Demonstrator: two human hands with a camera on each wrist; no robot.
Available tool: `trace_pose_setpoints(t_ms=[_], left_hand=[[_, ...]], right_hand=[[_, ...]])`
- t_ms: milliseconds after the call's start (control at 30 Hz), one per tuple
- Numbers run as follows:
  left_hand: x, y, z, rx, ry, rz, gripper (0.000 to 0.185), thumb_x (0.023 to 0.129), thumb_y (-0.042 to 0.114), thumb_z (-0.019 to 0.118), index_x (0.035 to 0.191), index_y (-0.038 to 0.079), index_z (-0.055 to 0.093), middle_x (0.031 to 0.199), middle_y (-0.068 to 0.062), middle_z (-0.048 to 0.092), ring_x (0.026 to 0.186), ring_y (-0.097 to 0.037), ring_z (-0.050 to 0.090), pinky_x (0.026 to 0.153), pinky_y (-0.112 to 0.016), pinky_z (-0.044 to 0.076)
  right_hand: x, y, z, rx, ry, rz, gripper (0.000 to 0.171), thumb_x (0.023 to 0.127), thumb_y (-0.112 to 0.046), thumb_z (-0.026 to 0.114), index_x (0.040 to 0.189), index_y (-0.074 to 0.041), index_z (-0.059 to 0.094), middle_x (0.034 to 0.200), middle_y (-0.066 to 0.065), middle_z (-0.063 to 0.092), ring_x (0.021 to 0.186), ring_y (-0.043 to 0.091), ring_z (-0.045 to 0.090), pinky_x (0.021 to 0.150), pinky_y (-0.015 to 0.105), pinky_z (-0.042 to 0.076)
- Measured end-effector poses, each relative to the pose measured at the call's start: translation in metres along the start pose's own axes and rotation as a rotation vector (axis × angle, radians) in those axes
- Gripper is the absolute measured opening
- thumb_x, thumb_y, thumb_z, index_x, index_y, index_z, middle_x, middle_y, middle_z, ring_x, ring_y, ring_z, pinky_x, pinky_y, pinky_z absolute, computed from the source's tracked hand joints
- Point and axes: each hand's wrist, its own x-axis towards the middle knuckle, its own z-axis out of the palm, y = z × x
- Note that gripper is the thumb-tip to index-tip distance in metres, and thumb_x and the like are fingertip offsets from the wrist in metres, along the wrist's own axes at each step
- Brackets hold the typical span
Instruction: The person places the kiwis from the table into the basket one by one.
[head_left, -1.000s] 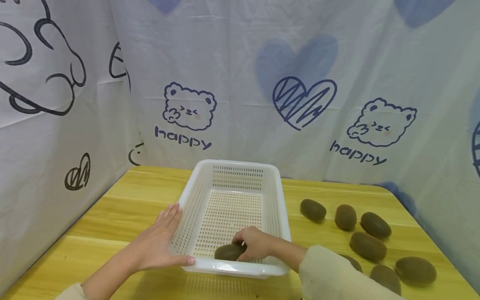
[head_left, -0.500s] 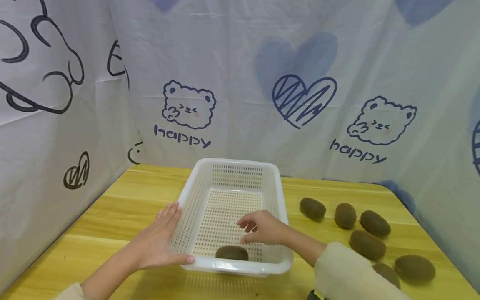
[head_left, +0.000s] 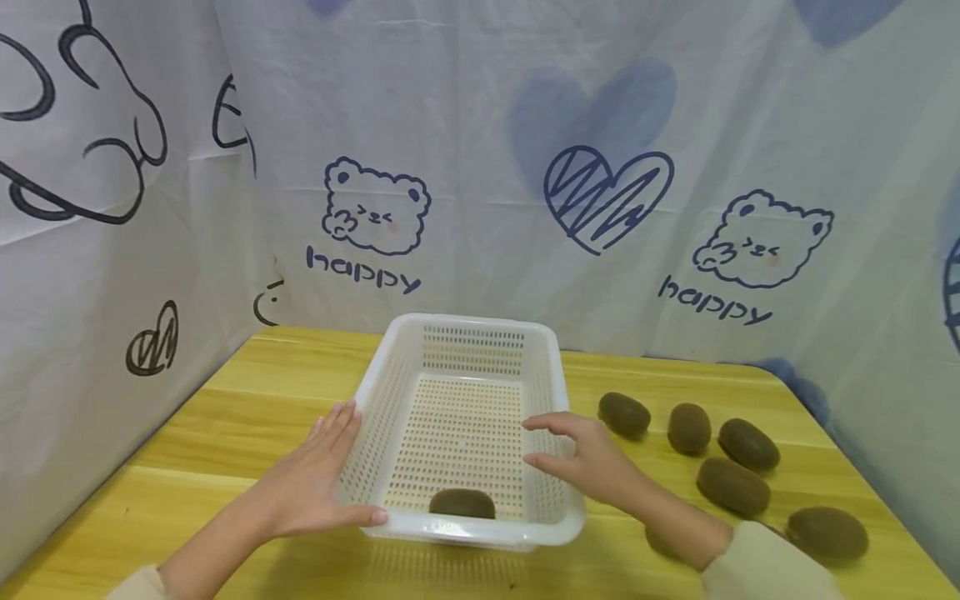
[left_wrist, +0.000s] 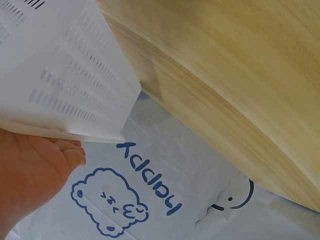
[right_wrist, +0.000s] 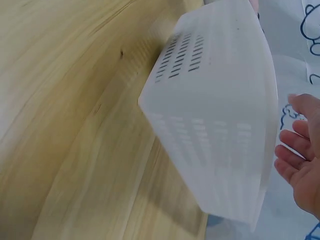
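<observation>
Lying crosswise by the white perforated plastic basket's [head_left: 551, 392] near wall, the brown oval kiwi [head_left: 461, 503] is being flanked by the flat-pressing left hand [head_left: 315, 483] and nearer, open-fingered right hand [head_left: 588, 458].

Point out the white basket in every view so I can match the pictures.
Head: the white basket sits at centre on the wooden table, one kiwi inside, the left hand against its side.
Left wrist: its slotted wall fills the upper left.
Right wrist: its underside and wall fill the centre right.
Shared landmark: the wooden table.
</observation>
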Motion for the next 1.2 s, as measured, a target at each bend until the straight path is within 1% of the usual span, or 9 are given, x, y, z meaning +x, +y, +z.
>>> trace_pose_setpoints(t_ms=[267, 533, 700, 833, 900, 1000, 1100, 1133, 1200], left_hand=[[0.0, 0.001, -0.001, -0.007, -0.003, -0.006, 0.122, 0.064, 0.074, 0.061, 0.141, -0.012, 0.023, 0.151, -0.029, 0.014, 0.139, -0.044, 0.017, 0.113, -0.054, 0.022], [0.0, 0.0, -0.001, -0.007, 0.004, -0.007, 0.121, 0.064, 0.073, 0.062, 0.141, -0.012, 0.023, 0.151, -0.029, 0.013, 0.139, -0.044, 0.017, 0.113, -0.054, 0.021], [0.0, 0.0, 0.0, -0.007, -0.001, -0.005, 0.122, 0.064, 0.074, 0.062, 0.141, -0.012, 0.023, 0.151, -0.029, 0.013, 0.139, -0.044, 0.017, 0.113, -0.053, 0.021], [0.0, -0.001, 0.0, -0.015, -0.009, -0.006, 0.122, 0.064, 0.073, 0.062, 0.141, -0.012, 0.022, 0.151, -0.029, 0.012, 0.14, -0.044, 0.015, 0.114, -0.053, 0.02], [0.0, -0.001, 0.001, -0.02, -0.011, -0.006, 0.122, 0.064, 0.073, 0.062, 0.141, -0.012, 0.022, 0.151, -0.029, 0.012, 0.14, -0.044, 0.014, 0.114, -0.054, 0.02], [0.0, -0.001, 0.001, -0.018, -0.011, -0.003, 0.122, 0.064, 0.073, 0.062, 0.141, -0.012, 0.022, 0.151, -0.029, 0.012, 0.14, -0.044, 0.014, 0.114, -0.053, 0.02], [0.001, -0.001, 0.0, -0.018, -0.011, -0.001, 0.122, 0.064, 0.072, 0.062, 0.141, -0.013, 0.022, 0.151, -0.03, 0.012, 0.14, -0.044, 0.014, 0.114, -0.053, 0.02], [0.001, -0.001, 0.0, -0.019, -0.012, 0.0, 0.122, 0.064, 0.072, 0.063, 0.141, -0.013, 0.022, 0.151, -0.03, 0.012, 0.14, -0.044, 0.014, 0.114, -0.053, 0.02], [0.001, -0.001, 0.0, -0.019, -0.014, 0.0, 0.122, 0.064, 0.072, 0.063, 0.141, -0.013, 0.022, 0.151, -0.03, 0.012, 0.14, -0.044, 0.014, 0.114, -0.053, 0.02]], right_hand=[[-0.019, 0.013, -0.014, -0.062, 0.172, 0.019, 0.036, 0.076, -0.013, 0.075, 0.109, -0.003, 0.067, 0.108, 0.01, 0.069, 0.098, 0.028, 0.065, 0.084, 0.042, 0.055], [-0.043, 0.023, -0.024, -0.1, 0.245, 0.043, 0.041, 0.074, -0.012, 0.076, 0.113, -0.005, 0.065, 0.114, 0.01, 0.067, 0.1, 0.027, 0.063, 0.084, 0.044, 0.054], [-0.063, 0.03, -0.032, -0.105, 0.218, 0.129, 0.043, 0.077, -0.018, 0.075, 0.117, -0.008, 0.063, 0.117, 0.009, 0.066, 0.102, 0.03, 0.062, 0.084, 0.048, 0.053], [-0.079, 0.04, -0.037, -0.148, 0.212, 0.183, 0.046, 0.074, -0.02, 0.077, 0.116, -0.01, 0.064, 0.114, 0.007, 0.067, 0.1, 0.026, 0.064, 0.081, 0.04, 0.056], [-0.087, 0.047, -0.04, -0.166, 0.201, 0.209, 0.049, 0.071, -0.021, 0.079, 0.117, -0.011, 0.064, 0.113, 0.007, 0.067, 0.098, 0.019, 0.064, 0.079, 0.036, 0.056], [-0.099, 0.057, -0.045, -0.149, 0.161, 0.257, 0.054, 0.07, -0.024, 0.079, 0.119, -0.01, 0.062, 0.115, 0.01, 0.066, 0.099, 0.02, 0.064, 0.08, 0.037, 0.056], [-0.11, 0.067, -0.05, -0.114, 0.121, 0.293, 0.054, 0.072, -0.023, 0.078, 0.121, -0.008, 0.06, 0.117, 0.013, 0.065, 0.101, 0.0, 0.06, 0.082, 0.036, 0.056], [-0.113, 0.071, -0.052, -0.1, 0.108, 0.301, 0.054, 0.073, -0.022, 0.077, 0.122, -0.006, 0.06, 0.117, 0.015, 0.064, 0.101, -0.003, 0.059, 0.082, 0.035, 0.056], [-0.118, 0.077, -0.055, -0.071, 0.077, 0.319, 0.052, 0.075, -0.02, 0.075, 0.122, -0.005, 0.059, 0.118, 0.017, 0.063, 0.101, -0.015, 0.051, 0.082, 0.028, 0.056]])
